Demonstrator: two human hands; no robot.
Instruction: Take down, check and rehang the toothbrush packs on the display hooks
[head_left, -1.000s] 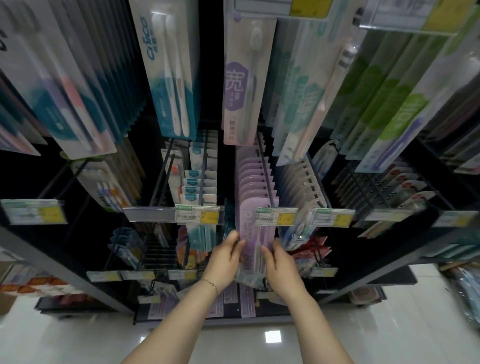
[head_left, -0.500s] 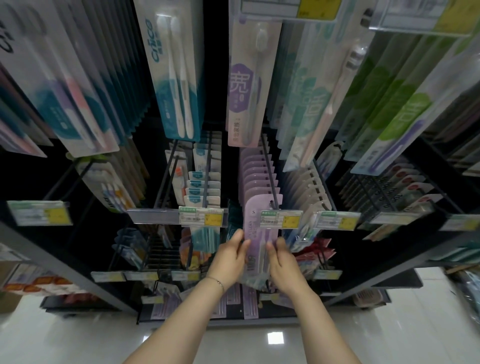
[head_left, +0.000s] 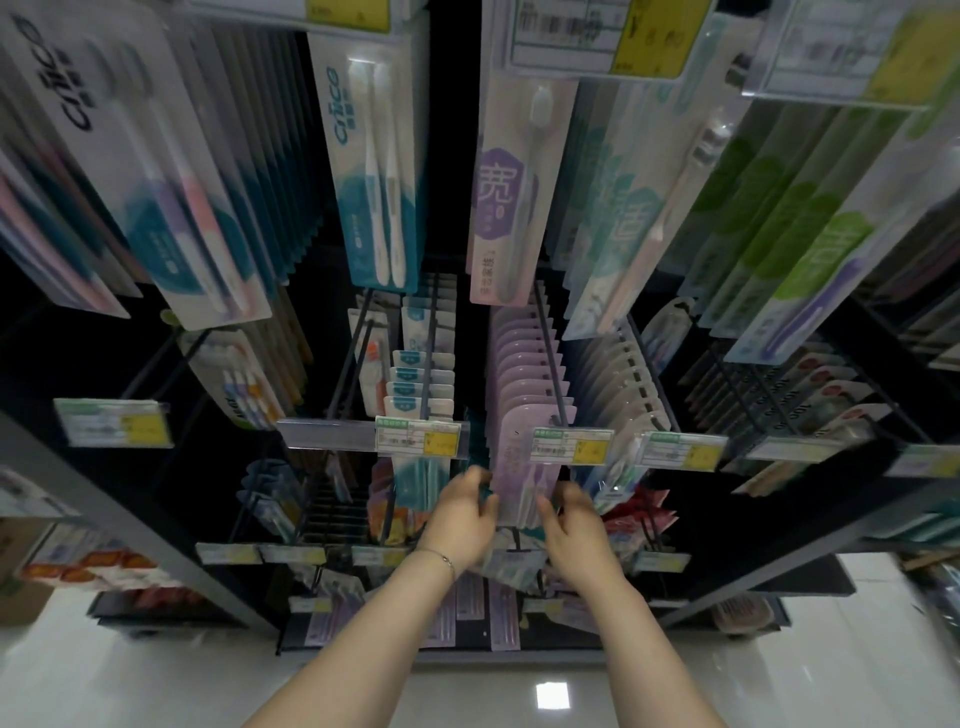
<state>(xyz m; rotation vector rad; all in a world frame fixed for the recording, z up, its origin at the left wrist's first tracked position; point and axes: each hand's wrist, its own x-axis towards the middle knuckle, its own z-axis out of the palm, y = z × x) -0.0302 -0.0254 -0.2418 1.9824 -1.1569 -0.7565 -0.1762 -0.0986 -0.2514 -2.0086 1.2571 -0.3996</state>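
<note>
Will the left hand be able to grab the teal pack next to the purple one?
Probably yes. The left hand is right beside the teal pack, with nothing between them. A price tag hides only the pack's top, though the hand is at the edge of the purple pack now.

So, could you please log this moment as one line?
purple pack: on hook | left hand: at left edge | right hand: at right edge

Dim shop, deep dark between shelves (head_left: 130, 519). Bright white glare spot on shiny floor (head_left: 552, 696). Top packs (head_left: 93, 104) blurry, stretched at edges. Left hand (head_left: 460, 519), right hand (head_left: 576, 525), purple pack (head_left: 519, 467) slightly smeared.
</note>
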